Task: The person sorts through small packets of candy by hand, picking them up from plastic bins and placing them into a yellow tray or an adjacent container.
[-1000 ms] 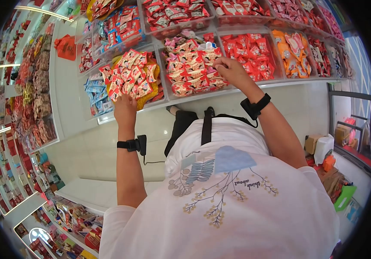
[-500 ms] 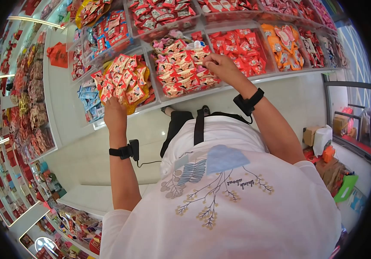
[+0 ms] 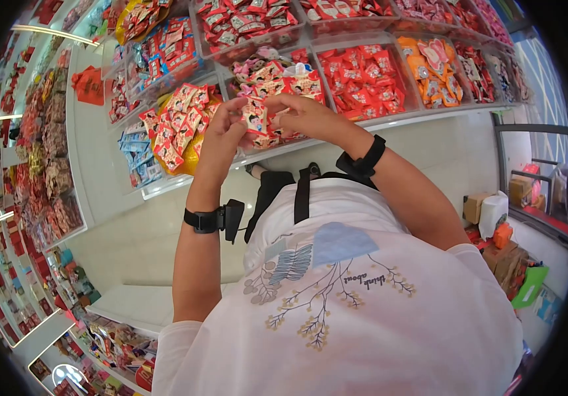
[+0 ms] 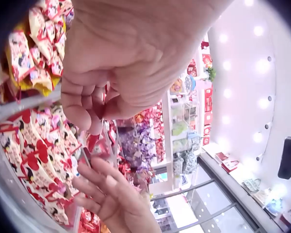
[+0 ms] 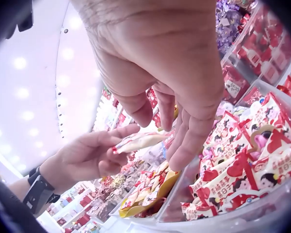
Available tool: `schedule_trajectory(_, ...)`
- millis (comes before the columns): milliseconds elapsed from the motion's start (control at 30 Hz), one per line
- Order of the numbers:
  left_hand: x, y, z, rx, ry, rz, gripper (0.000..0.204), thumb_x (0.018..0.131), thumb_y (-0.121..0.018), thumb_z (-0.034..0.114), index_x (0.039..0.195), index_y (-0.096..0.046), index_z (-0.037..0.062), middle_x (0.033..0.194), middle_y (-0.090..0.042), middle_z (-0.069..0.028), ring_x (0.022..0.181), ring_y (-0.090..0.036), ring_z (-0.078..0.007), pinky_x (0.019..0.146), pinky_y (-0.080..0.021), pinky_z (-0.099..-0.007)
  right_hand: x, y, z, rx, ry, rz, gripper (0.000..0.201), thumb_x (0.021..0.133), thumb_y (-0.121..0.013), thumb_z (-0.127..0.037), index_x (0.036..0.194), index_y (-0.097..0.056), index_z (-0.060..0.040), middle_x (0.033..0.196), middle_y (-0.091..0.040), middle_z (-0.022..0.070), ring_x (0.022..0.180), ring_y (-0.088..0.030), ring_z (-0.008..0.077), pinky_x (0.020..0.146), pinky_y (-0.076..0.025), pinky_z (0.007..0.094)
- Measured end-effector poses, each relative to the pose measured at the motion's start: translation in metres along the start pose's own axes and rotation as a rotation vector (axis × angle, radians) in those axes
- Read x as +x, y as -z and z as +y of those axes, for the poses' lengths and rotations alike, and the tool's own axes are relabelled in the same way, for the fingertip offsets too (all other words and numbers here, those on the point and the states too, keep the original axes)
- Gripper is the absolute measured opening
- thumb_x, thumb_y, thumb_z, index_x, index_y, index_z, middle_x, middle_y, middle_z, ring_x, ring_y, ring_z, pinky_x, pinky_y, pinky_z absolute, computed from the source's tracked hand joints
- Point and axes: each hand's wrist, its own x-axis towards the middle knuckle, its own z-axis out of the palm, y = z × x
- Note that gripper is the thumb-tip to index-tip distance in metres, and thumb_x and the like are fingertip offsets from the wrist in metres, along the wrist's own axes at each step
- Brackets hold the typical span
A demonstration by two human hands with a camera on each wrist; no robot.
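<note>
In the head view my left hand [image 3: 223, 135] and right hand [image 3: 307, 117] are close together over the front row of bins. A small cream-and-red candy packet [image 5: 141, 141] is pinched by the left hand, seen in the right wrist view. My right hand [image 5: 169, 73] reaches toward its far end with loosely bent fingers and thumb apart. From the left wrist view the right hand [image 4: 114, 196] shows spread fingers and a bare palm. Below the hands, similar candy packets [image 3: 277, 89] lie in rows in a clear bin. A heap of matching packets [image 3: 185, 119] lies to the left on a yellow bag [image 3: 193, 153].
Right of the row bin stand bins of red packets [image 3: 363, 79] and orange packets [image 3: 432, 72]. A raised second row holds more red packets [image 3: 247, 20] behind. Blue packets [image 3: 136, 152] lie at the far left. The white counter edge [image 3: 416, 120] runs along the front.
My left hand has left the heap on the yellow bag and moved right with a candy packet. My right hand has moved left from the row bin's right side to meet it.
</note>
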Motion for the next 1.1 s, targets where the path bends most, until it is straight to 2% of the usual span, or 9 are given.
schedule_trajectory(100, 0.008, -0.012, -0.003, 0.049, -0.021, -0.082, 0.046, 0.099, -0.055, 0.009, 0.144, -0.047, 0.0062, 0.099, -0.057, -0.0025, 0.086, -0.065, -0.0112, 0.071, -0.053, -0.0255, -0.001, 0.003, -0.001, 0.088, -0.034, -0.025, 0.064, 0.094, -0.064, -0.017, 0.152, -0.042, -0.0073, 0.142, -0.051, 0.0141, 0.112, -0.063, 0.0181, 0.090, -0.056, 0.0324)
schedule_trajectory(200, 0.009, -0.020, -0.002, 0.085, -0.041, -0.108, 0.052, 0.098, -0.056, 0.008, 0.148, -0.043, 0.0056, 0.097, -0.056, -0.0021, 0.086, -0.063, -0.0106, 0.073, -0.052, -0.0254, -0.005, 0.007, -0.004, 0.001, 0.038, -0.030, 0.069, 0.091, -0.069, -0.017, 0.153, -0.041, -0.0092, 0.144, -0.049, 0.0141, 0.114, -0.061, 0.0198, 0.092, -0.054, 0.0331)
schedule_trajectory(300, 0.009, -0.023, -0.003, 0.084, -0.082, -0.118, 0.062, 0.096, -0.057, 0.006, 0.154, -0.036, 0.0061, 0.095, -0.054, -0.0015, 0.084, -0.059, -0.0096, 0.074, -0.051, -0.0244, -0.016, 0.001, -0.016, -0.117, 0.081, 0.031, 0.075, 0.088, -0.074, -0.019, 0.155, -0.040, -0.0122, 0.140, -0.051, 0.0133, 0.112, -0.062, 0.0192, 0.092, -0.053, 0.0336)
schedule_trajectory(400, 0.010, -0.025, -0.004, 0.102, -0.099, -0.111, 0.072, 0.094, -0.059, 0.004, 0.159, -0.028, 0.0083, 0.093, -0.053, -0.0008, 0.081, -0.057, -0.0090, 0.074, -0.050, -0.0240, -0.014, 0.004, -0.008, -0.135, 0.158, 0.082, 0.071, 0.089, -0.074, -0.017, 0.152, -0.042, -0.0086, 0.139, -0.051, 0.0128, 0.110, -0.062, 0.0174, 0.090, -0.054, 0.0320)
schedule_trajectory(500, 0.011, -0.026, -0.006, 0.098, -0.118, -0.110, 0.077, 0.093, -0.059, 0.002, 0.161, -0.025, 0.0096, 0.092, -0.053, -0.0010, 0.081, -0.057, -0.0088, 0.073, -0.050, -0.0246, -0.002, 0.007, 0.007, 0.127, 0.205, 0.141, 0.069, 0.087, -0.075, -0.017, 0.148, -0.045, -0.0040, 0.131, -0.057, 0.0159, 0.097, -0.064, 0.0160, 0.082, -0.055, 0.0298)
schedule_trajectory(700, 0.013, -0.029, -0.015, 0.098, -0.101, -0.152, 0.079, 0.092, -0.063, 0.002, 0.161, -0.026, 0.0157, 0.094, -0.056, -0.0024, 0.085, -0.060, -0.0090, 0.072, -0.051, -0.0250, 0.000, 0.014, 0.006, 0.072, 0.127, 0.140, 0.053, 0.092, -0.069, -0.012, 0.140, -0.049, 0.0016, 0.105, -0.062, 0.0072, 0.085, -0.062, 0.0117, 0.068, -0.053, 0.0270)
schedule_trajectory(800, 0.018, -0.024, -0.024, 0.179, -0.141, -0.107, 0.072, 0.095, -0.062, 0.006, 0.159, -0.030, 0.0122, 0.101, -0.061, -0.0054, 0.087, -0.062, -0.0104, 0.072, -0.052, -0.0259, -0.001, 0.019, 0.011, 0.093, 0.067, 0.141, 0.046, 0.093, -0.068, -0.011, 0.135, -0.053, 0.0017, 0.095, -0.061, 0.0034, 0.077, -0.059, 0.0088, 0.063, -0.051, 0.0256)
schedule_trajectory(900, 0.024, -0.014, -0.026, 0.112, -0.059, -0.101, 0.063, 0.097, -0.060, 0.012, 0.155, -0.034, 0.0060, 0.108, -0.064, -0.0085, 0.090, -0.065, -0.0121, 0.072, -0.052, -0.0263, 0.000, 0.022, 0.015, 0.103, 0.026, 0.133, 0.044, 0.093, -0.068, -0.011, 0.134, -0.055, 0.0019, 0.093, -0.059, 0.0019, 0.073, -0.056, 0.0069, 0.060, -0.049, 0.0247)
schedule_trajectory(1100, 0.027, -0.016, -0.022, -0.002, 0.085, 0.006, 0.040, 0.099, -0.062, 0.022, 0.130, -0.054, -0.0011, 0.106, -0.066, -0.0085, 0.091, -0.067, -0.0128, 0.073, -0.053, -0.0261, -0.003, 0.023, 0.011, 0.120, -0.001, 0.106, 0.038, 0.097, -0.066, -0.015, 0.130, -0.055, -0.0007, 0.101, -0.064, 0.0018, 0.080, -0.062, 0.0074, 0.069, -0.053, 0.0237)
